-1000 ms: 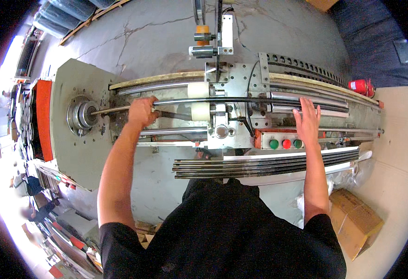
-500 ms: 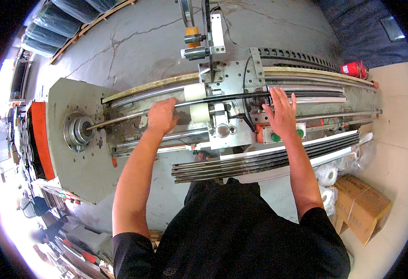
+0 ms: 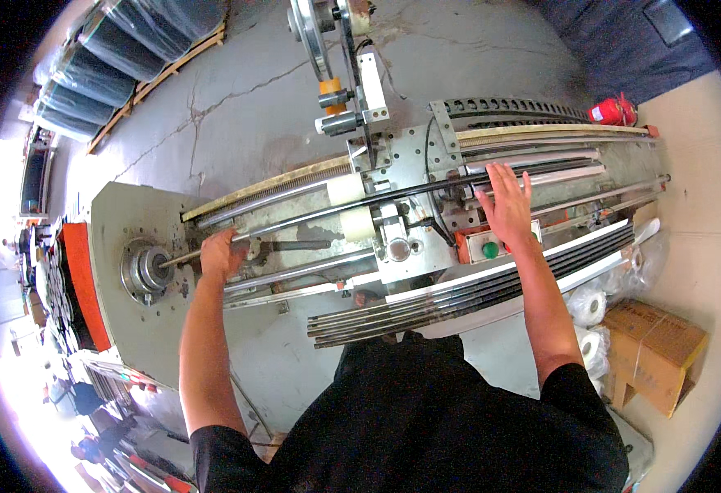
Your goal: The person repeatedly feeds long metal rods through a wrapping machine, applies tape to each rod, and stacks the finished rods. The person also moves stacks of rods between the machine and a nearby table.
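Note:
A long rod (image 3: 305,215) runs across a lathe-like machine, its bare metal left end in the round chuck (image 3: 144,271) and its right part black. Close to the chuck, my left hand (image 3: 222,254) is closed around the rod. My right hand (image 3: 509,207) lies at the black end with its fingers stretched and apart, the fingertips at or just over the rod; contact is hard to make out. Between my hands the rod passes by two pale rollers (image 3: 357,223) on the metal carriage (image 3: 414,148).
Several dark rods (image 3: 426,306) lie on a white rack before me. A control box with a green button (image 3: 490,250) sits below my right hand. An upright arm with an orange roller (image 3: 331,87) rises behind the carriage. Cardboard boxes (image 3: 649,349) stand at the right.
My left hand has slid left along the rod, toward the chuck. My right hand stays near the black end, fingers still spread. The whole view has shifted and tilted slightly.

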Demonstrator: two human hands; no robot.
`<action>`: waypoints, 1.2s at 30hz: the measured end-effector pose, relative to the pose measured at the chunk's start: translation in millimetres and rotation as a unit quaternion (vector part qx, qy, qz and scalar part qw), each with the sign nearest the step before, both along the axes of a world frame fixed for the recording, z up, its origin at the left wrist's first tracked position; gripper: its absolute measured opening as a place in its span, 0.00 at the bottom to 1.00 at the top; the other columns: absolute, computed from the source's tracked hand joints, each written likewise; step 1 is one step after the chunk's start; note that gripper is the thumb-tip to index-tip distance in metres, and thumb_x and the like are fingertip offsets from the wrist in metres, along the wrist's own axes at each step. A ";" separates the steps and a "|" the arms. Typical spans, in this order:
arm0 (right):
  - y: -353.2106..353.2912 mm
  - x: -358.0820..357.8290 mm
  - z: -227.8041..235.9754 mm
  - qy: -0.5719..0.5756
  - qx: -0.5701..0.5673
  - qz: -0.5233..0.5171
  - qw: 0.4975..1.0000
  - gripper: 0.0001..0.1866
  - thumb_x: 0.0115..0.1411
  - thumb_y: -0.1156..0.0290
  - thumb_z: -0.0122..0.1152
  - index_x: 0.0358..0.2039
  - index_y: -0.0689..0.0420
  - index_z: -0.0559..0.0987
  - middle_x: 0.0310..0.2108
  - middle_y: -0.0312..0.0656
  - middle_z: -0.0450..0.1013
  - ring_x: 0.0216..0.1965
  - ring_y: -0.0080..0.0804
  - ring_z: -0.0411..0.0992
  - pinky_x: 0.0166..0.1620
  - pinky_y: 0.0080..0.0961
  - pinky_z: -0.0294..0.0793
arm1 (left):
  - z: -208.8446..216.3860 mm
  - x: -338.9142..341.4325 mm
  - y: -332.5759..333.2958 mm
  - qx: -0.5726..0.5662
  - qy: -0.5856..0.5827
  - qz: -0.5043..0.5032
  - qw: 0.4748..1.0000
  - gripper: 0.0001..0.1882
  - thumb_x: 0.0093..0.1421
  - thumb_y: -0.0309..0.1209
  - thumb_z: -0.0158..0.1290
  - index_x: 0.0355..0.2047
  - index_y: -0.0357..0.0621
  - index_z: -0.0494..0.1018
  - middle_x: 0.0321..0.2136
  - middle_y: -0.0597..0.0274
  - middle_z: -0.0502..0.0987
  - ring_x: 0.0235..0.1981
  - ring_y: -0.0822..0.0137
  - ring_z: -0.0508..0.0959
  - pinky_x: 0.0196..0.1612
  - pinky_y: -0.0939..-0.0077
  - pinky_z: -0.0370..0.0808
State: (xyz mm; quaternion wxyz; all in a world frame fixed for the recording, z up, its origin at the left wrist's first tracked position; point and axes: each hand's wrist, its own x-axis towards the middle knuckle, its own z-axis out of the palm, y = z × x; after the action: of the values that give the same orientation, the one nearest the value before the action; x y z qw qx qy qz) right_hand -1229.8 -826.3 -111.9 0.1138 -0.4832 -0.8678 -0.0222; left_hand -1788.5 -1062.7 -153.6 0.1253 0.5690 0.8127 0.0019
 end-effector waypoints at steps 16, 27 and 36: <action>-48.3 -83.2 -8.8 0.015 -0.015 0.032 0.999 0.32 0.64 0.51 0.59 0.63 0.57 0.69 0.64 0.45 0.67 0.69 0.43 0.59 0.71 0.61 0.41 | 19.1 135.2 81.6 -0.040 -0.062 -0.097 0.993 0.26 0.51 0.41 0.67 0.49 0.49 0.73 0.42 0.54 0.82 0.45 0.48 0.81 0.48 0.54 0.78; -90.8 -157.9 -6.1 0.028 -0.048 0.055 0.997 0.32 0.67 0.52 0.56 0.65 0.60 0.67 0.65 0.48 0.65 0.69 0.45 0.59 0.71 0.60 0.39 | 12.9 138.5 76.0 0.012 -0.063 -0.109 0.992 0.24 0.51 0.38 0.67 0.46 0.48 0.72 0.42 0.53 0.81 0.45 0.48 0.80 0.49 0.54 0.76; -102.4 -164.6 -12.5 0.058 0.000 0.028 0.998 0.33 0.63 0.55 0.61 0.63 0.62 0.68 0.65 0.48 0.65 0.68 0.44 0.59 0.71 0.62 0.39 | 15.4 5.4 3.4 -0.068 -0.039 0.016 0.997 0.22 0.53 0.43 0.65 0.46 0.50 0.78 0.39 0.52 0.83 0.43 0.49 0.82 0.48 0.55 0.77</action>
State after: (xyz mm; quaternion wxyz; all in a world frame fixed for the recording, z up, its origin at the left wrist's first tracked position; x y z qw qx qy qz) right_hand -1394.4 -928.7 -124.5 0.1643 -0.4594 -0.8728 0.0090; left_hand -1783.1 -1059.4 -138.2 0.1955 0.5457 0.8143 -0.0293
